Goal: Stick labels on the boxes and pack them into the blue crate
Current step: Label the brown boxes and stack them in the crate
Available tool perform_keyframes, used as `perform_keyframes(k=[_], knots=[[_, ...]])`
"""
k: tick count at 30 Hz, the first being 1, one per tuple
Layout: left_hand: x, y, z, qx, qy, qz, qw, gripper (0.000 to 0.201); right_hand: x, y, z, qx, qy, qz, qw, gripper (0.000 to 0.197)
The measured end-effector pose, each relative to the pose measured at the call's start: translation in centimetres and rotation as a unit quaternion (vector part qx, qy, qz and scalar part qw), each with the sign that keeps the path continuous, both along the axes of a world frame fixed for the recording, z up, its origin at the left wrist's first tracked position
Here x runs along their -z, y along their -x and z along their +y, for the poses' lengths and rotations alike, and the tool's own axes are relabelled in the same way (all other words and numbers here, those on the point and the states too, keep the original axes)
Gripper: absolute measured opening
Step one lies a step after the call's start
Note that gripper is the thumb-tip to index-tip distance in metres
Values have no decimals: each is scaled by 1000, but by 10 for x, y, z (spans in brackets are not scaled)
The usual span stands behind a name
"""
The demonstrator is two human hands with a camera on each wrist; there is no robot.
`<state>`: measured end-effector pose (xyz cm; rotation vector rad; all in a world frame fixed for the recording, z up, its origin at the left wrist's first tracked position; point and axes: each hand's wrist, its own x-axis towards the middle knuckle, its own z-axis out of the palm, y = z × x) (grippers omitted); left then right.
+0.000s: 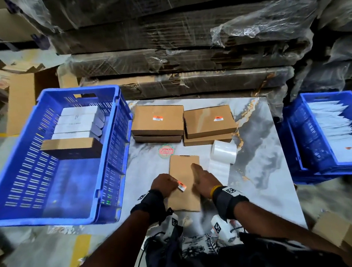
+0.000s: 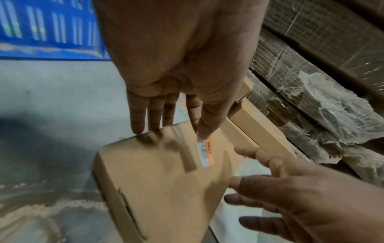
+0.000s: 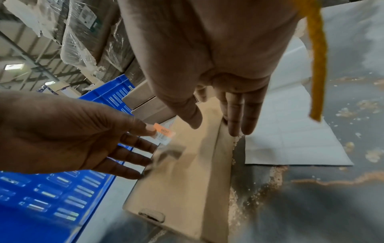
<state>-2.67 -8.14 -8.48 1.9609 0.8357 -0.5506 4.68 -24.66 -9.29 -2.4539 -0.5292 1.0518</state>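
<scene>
A plain brown cardboard box [image 1: 186, 196] lies flat on the marble table in front of me. My left hand [image 1: 173, 181] hovers over its left side and pinches a small orange and white label [image 1: 181, 185] at the tips of thumb and forefinger. In the left wrist view the label [image 2: 205, 151] hangs just above the box [image 2: 162, 189]. My right hand [image 1: 197, 169] lies open on the box's right side, fingers straight [image 3: 239, 118]. The blue crate [image 1: 113, 151] stands at the left, holding several white boxes and one brown box.
Two stacks of labelled brown boxes [image 1: 158, 120] [image 1: 209, 121] sit at the back of the table. A white label roll [image 1: 223, 151] with its strip unrolled lies right of the box. A second blue crate [image 1: 299, 139] with white packets stands at the right. Wrapped cardboard stacks rise behind.
</scene>
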Motion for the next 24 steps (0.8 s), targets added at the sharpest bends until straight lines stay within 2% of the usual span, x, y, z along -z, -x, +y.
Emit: perform_keyframes(k=[2, 7, 10, 13, 16, 20, 24], knots=[[-6, 4, 3, 12, 2, 26, 1000, 3, -2, -3, 4, -9, -16, -2, 1000, 79], [-12, 12, 9, 60, 3, 85, 995, 5, -2, -11, 13, -41, -55, 12, 998, 69], [-14, 8, 11, 86, -22, 76, 993, 9, 2, -10, 19, -44, -76, 23, 996, 66], [-15, -1, 14, 69, -15, 42, 997, 4, 7, -5, 23, 1, -70, 22, 997, 66], [-9, -10, 17, 73, -33, 10, 997, 11, 14, 3, 23, 57, -43, 23, 997, 71], [2, -19, 14, 97, -49, 4, 994, 24, 23, 12, 26, 92, -30, 33, 995, 73], [12, -20, 12, 135, -57, 11, 989, 26, 29, 15, 32, 115, 6, 16, 993, 69]])
